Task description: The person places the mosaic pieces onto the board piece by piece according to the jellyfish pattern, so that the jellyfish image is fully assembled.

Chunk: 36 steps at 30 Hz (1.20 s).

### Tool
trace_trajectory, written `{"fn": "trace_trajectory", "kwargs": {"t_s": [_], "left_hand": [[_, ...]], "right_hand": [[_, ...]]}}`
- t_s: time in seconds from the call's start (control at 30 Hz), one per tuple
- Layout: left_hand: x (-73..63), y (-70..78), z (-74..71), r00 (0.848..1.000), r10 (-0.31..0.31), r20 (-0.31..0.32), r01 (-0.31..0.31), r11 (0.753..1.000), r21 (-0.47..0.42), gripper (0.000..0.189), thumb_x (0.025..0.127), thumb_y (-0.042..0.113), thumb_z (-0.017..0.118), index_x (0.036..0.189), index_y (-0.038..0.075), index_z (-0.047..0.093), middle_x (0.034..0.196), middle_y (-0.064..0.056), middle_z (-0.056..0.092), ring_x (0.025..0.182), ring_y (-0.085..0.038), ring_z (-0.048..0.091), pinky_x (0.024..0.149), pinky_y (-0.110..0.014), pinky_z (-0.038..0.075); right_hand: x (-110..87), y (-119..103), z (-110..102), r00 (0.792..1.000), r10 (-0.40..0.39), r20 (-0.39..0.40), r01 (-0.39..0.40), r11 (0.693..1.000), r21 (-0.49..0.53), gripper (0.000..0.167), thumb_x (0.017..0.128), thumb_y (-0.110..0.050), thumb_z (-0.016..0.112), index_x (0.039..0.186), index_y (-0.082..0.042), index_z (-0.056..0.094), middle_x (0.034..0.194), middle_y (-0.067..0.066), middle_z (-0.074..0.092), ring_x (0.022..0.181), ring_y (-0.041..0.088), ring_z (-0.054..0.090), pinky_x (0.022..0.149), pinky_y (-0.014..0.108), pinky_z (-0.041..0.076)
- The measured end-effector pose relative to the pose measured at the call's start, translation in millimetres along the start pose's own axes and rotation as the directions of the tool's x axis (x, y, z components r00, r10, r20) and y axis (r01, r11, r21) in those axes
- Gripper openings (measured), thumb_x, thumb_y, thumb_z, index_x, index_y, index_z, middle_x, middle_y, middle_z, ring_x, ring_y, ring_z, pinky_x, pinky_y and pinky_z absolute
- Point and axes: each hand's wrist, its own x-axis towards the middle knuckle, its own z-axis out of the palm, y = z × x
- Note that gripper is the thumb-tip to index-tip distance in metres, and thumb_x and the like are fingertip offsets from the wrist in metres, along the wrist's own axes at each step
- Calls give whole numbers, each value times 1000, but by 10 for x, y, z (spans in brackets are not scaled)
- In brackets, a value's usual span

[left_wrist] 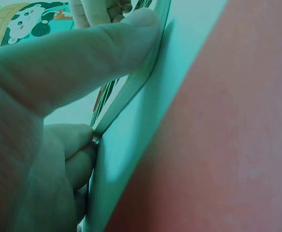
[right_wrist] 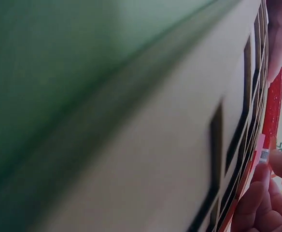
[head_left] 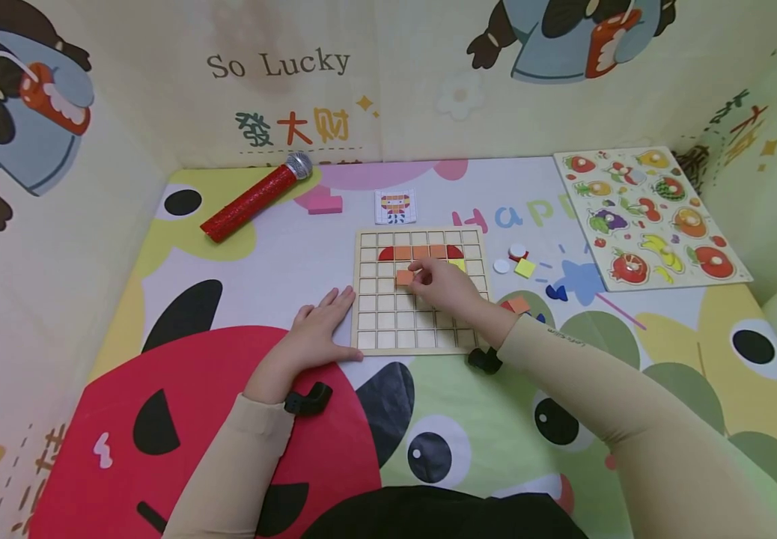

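A wooden grid board (head_left: 376,340) lies on the table. One row holds orange square tiles (head_left: 420,252) between a red rounded piece (head_left: 386,254) at the left end and another at the right. Below the right end sits a yellow tile (head_left: 457,264). My right hand (head_left: 444,288) is over the board, thumb and finger pinching an orange square tile (head_left: 404,278) at a cell below the orange row. My left hand (head_left: 317,333) rests beside the board, thumb at its lower left corner and fingertips along its left edge. The left wrist view shows the thumb (left_wrist: 117,43) against the board's side.
A small pattern card (head_left: 395,206) lies behind the board, with a pink block (head_left: 325,204) to its left. A red glittery microphone (head_left: 254,198) is farther left. Loose yellow (head_left: 525,268), white, blue and orange pieces lie right of the board. A fruit puzzle board (head_left: 651,217) stands back right.
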Motion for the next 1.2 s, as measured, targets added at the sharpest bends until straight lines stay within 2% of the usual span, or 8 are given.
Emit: {"fn": "trace_trajectory", "kwargs": {"t_s": [0.27,0.5,0.67,0.97,1.2], "left_hand": [[-23,13,-5,1000,4,-2,-4,1000,-1,106,64,44,77,146,19,15,153,1,15,141,-23,8,106,-52,15],[-34,11,1,1000,11,-8,-11,1000,-6,106,64,43,77,146,19,15,153,1,16,141,-23,8,105,-52,15],[-35,11,1,1000,10,-10,-10,1000,-7,106,64,43,77,146,20,15,153,1,16,141,-23,8,106,-52,15],[-21,13,2,1000,12,-10,-12,1000,-4,106,64,43,77,146,19,15,153,1,16,141,-23,9,106,-52,14],[-23,22,-3,1000,6,-11,-6,1000,-12,107,63,42,78,146,20,16,153,1,16,141,-23,9,106,-53,14]], "right_hand": [[22,2,48,997,-64,-34,59,988,-142,26,84,-25,61,108,-15,62,86,1,55,80,17,48,67,29,40],[25,32,66,994,-94,-60,74,960,-272,26,82,-25,60,107,-17,65,87,0,54,86,16,47,71,32,36],[10,29,60,992,-104,-71,76,944,-322,26,82,-27,61,107,-20,65,88,-1,54,87,17,46,71,34,34],[7,25,62,992,-103,-70,73,937,-343,29,82,-30,62,109,-22,65,92,0,55,88,17,47,71,35,34],[5,13,68,994,-86,-72,59,947,-316,30,82,-33,63,109,-21,64,99,0,56,93,18,49,79,39,36]]}}
